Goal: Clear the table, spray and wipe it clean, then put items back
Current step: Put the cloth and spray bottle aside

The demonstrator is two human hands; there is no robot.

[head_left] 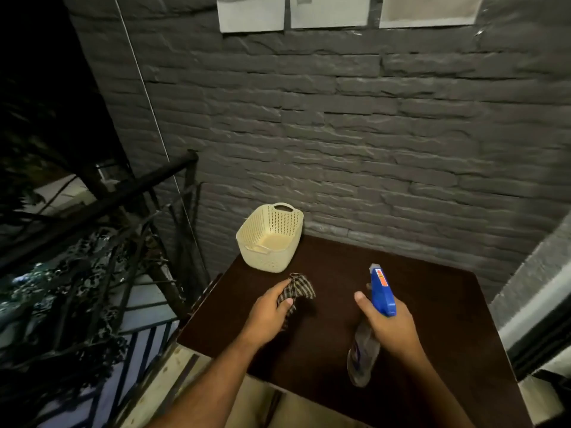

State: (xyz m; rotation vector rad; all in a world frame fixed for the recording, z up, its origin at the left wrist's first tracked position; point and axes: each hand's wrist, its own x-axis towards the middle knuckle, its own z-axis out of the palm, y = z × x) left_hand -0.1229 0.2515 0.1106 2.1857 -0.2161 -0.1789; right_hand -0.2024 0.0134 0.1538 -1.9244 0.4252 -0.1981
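A dark brown table [432,304] stands against a grey brick wall. My left hand [268,310] grips a bunched checked cloth [298,288] just above the table's left part. My right hand [386,322] holds a spray bottle by its neck; the blue trigger head [381,290] points away from me towards the wall, and the clear body [363,356] hangs below my hand over the table. A cream perforated basket [270,237] stands at the table's far left corner, with nothing visible inside.
A dark metal railing [123,205] runs along the left, beyond the table's left edge, with foliage past it. Papers [327,10] hang on the wall high up. A pale ledge or frame [537,291] borders the table on the right.
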